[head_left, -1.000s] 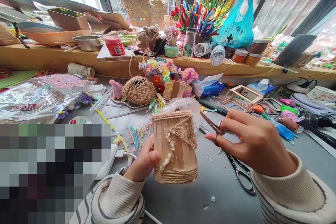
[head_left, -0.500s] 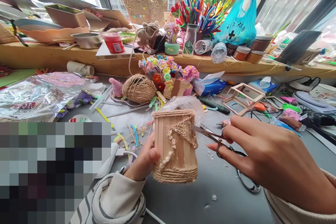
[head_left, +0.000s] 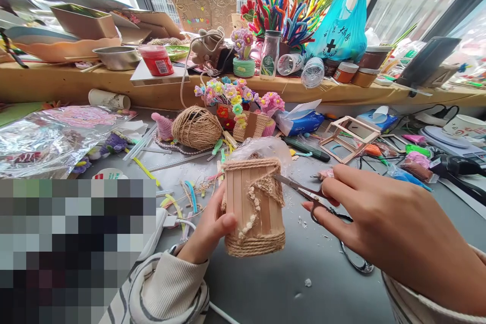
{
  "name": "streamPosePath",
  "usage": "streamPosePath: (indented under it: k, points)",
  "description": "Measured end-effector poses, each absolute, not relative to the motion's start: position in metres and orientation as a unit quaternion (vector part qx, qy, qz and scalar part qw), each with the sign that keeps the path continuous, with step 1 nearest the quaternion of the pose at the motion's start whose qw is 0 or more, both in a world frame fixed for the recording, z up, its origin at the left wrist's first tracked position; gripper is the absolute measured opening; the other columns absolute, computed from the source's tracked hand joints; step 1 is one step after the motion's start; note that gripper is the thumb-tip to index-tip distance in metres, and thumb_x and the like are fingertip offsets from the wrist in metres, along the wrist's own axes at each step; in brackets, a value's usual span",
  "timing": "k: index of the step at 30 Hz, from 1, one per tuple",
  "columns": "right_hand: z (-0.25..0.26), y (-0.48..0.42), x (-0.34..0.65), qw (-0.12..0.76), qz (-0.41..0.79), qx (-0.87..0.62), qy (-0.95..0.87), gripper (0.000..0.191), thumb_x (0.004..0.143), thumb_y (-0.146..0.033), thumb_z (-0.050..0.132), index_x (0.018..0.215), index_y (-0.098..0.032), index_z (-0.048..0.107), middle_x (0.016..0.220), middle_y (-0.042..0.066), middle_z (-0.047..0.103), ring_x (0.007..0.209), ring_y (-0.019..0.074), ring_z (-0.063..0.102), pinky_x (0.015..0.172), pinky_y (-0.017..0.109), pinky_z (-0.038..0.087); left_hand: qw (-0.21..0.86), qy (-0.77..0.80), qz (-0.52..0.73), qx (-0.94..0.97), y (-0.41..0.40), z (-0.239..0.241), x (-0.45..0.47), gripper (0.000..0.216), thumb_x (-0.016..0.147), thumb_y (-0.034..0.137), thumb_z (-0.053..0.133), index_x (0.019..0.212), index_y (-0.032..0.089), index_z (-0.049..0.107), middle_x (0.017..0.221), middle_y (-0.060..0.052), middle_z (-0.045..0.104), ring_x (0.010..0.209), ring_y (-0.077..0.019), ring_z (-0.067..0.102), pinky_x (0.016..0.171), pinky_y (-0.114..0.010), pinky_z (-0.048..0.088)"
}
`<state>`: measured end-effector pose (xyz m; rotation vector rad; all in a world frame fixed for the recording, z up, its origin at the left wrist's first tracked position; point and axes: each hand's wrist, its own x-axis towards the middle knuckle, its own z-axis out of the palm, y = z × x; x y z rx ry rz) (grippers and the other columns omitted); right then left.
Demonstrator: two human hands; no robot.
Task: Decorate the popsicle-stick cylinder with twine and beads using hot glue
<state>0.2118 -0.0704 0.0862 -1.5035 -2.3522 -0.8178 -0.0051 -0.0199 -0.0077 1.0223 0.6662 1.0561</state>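
A grey table (head_left: 261,288) carries a paper cup (head_left: 109,98) on its side, a blue tissue pack (head_left: 306,120), a wooden frame (head_left: 352,137), black-handled scissors (head_left: 367,268) and a white crumb (head_left: 308,282). Behind, a mustard-covered ledge (head_left: 152,92) bears a metal bowl (head_left: 117,59), an upright glass bottle (head_left: 270,58) and a tipped clear container (head_left: 290,64).

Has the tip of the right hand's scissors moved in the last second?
Yes. The tip of the scissors has shifted leftward and lower in view, judged against the ball of twine.

Twine-trimmed container (head_left: 268,215), scissors (head_left: 297,187) alongside
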Motion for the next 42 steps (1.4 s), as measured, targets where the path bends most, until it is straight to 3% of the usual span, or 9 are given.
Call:
streamPosePath:
  k: [6,13,21,27,33,42]
  points:
    - [0.083,-0.073,0.213,0.104,-0.277,-0.522,-0.8,0.037,0.088,-0.035,0.033,0.058,-0.022,0.051,0.058,0.003,0.053,0.048,0.0154,0.05,0.047,0.031,0.028,0.641,0.299,0.476,0.522,-0.018,-0.006,-0.005,0.072,0.059,0.058,0.069,0.123,0.026,0.054,0.113,-0.008,0.064,0.108,-0.0332,0.054,0.095,-0.046,0.04]
    - [0.088,-0.08,0.217,0.087,-0.268,-0.474,-0.835,0.034,0.082,-0.025,0.039,0.049,-0.024,0.048,0.048,0.002,0.051,0.038,0.0164,0.049,0.041,0.032,0.029,0.566,0.337,0.43,0.617,-0.014,-0.004,-0.008,0.07,0.065,0.058,0.063,0.124,0.02,0.054,0.113,-0.008,0.064,0.097,-0.0313,0.059,0.078,-0.035,0.047]
    - [0.089,-0.089,0.214,0.076,-0.244,-0.496,-0.83,0.025,0.069,-0.032,0.054,0.046,-0.026,0.045,0.044,0.0,0.049,0.038,0.017,0.051,0.04,0.033,0.031,0.638,0.306,0.382,0.595,-0.01,-0.004,-0.012,0.065,0.067,0.058,0.059,0.118,0.018,0.061,0.105,-0.01,0.068,0.104,-0.0358,0.057,0.091,-0.042,0.043]
    - [0.084,-0.093,0.21,0.07,-0.241,-0.528,-0.811,0.025,0.06,-0.039,0.064,0.045,-0.025,0.049,0.045,-0.001,0.054,0.037,0.0163,0.05,0.041,0.033,0.03,0.643,0.306,0.369,0.598,-0.009,-0.004,-0.011,0.067,0.068,0.059,0.057,0.119,0.016,0.059,0.115,-0.012,0.064,0.107,-0.0361,0.055,0.093,-0.043,0.041]
    - [0.09,-0.092,0.208,0.014,-0.173,-0.582,-0.795,0.021,0.057,-0.024,0.066,0.042,-0.023,0.052,0.043,-0.002,0.056,0.039,0.0172,0.053,0.041,0.03,0.025,0.6,0.341,0.312,0.653,-0.009,0.0,-0.011,0.069,0.072,0.054,0.056,0.128,0.014,0.049,0.117,-0.009,0.062,0.103,-0.0291,0.057,0.085,-0.033,0.045]
    - [0.091,-0.092,0.207,0.035,-0.188,-0.568,-0.801,0.021,0.049,-0.009,0.06,0.036,-0.023,0.05,0.037,-0.003,0.051,0.03,0.0143,0.042,0.036,0.028,0.016,0.579,0.359,0.296,0.67,-0.01,0.001,-0.012,0.068,0.072,0.05,0.055,0.128,0.011,0.048,0.12,-0.009,0.061,0.106,-0.028,0.056,0.086,-0.03,0.044]
